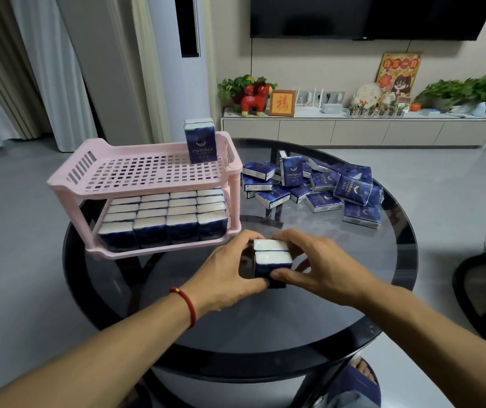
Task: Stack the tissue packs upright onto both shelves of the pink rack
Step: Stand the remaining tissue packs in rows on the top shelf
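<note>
In the head view, a round worktop of dark smoked glass with a black rim (383,328) filled the middle of the frame. At the centre, just below the middle of the frame, two dark blue tissue packs with white tops (271,257) stood upright side by side, touching each other. The left hand (230,275) and the right hand (321,269) closed on this pair from either side, each grip grasping the packs with fingers curled round them and thumbs at the near face. A red cord bracelet (188,307) circled the left wrist.

In the left centre of the frame stood the pink slotted plastic two-shelf rack (135,175) on the worktop. Its lower shelf (159,248) held upright packs in tight rows, four across, white tops showing. The upper shelf carried a single upright blue pack marked TWINKLE (201,141) at its far right corner. To the right of the rack, in the middle right of the frame, a loose heap of blue tissue packs (315,187) lay on the glass, most flat or tilted, one upright.

Beyond the worktop, a pale grey floor (15,231) ran to the upper part of the frame. A long low cream cabinet (353,131) stood against the far wall at upper right, bearing green potted plants (465,91), a red toy horse (255,100) and a small wood-framed picture (282,103). A black wall-mounted screen (368,16) hung above it. A tall white standing air conditioner (188,54) and pale curtains (29,69) occupied the upper left.
</note>
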Tool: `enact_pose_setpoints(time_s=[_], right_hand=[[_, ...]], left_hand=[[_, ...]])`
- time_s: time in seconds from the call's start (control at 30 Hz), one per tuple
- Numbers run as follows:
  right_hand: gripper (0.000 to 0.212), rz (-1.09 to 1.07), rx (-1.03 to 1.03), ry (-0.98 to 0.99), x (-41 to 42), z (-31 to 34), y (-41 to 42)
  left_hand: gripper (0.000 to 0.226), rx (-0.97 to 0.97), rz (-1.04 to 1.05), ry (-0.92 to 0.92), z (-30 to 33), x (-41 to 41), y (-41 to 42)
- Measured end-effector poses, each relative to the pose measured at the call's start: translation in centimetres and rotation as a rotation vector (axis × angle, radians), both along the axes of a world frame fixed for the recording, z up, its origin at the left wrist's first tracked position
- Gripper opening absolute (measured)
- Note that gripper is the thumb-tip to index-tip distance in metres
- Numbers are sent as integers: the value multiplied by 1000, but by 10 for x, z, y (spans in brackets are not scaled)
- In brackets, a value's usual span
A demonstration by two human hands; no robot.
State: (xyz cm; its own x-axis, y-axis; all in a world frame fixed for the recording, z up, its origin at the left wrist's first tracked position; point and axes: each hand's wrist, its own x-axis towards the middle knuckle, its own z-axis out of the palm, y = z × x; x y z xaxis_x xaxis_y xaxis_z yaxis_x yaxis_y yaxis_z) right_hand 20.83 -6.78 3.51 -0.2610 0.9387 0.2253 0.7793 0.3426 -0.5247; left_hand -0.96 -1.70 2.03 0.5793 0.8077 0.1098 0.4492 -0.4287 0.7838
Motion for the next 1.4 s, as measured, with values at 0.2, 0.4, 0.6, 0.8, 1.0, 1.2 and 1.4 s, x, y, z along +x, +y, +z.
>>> enact_pose_setpoints(time_s=[0.2,0.4,0.6,0.8,1.0,1.2,1.4], right_hand=[[52,-4,-18,49,-4,-1,7],[39,-83,23,451,-24,23,13],[39,-182,120,407,-50,24,47],[52,-264,180,509,-69,26,73],[55,-277,130,556,-77,16,79],[46,-297,129,542,-73,12,79],[46,-287,120,481,-72,7,78]], left_hand=[[58,45,15,6,7,-4,0],[56,102,151,-143,43,-28,-8],[61,180,316,-366,100,-64,2],[62,145,356,-291,149,-72,59],[62,150,289,-82,146,-50,105],[64,229,345,6,124,-42,123],[74,277,352,70,127,-41,121]])
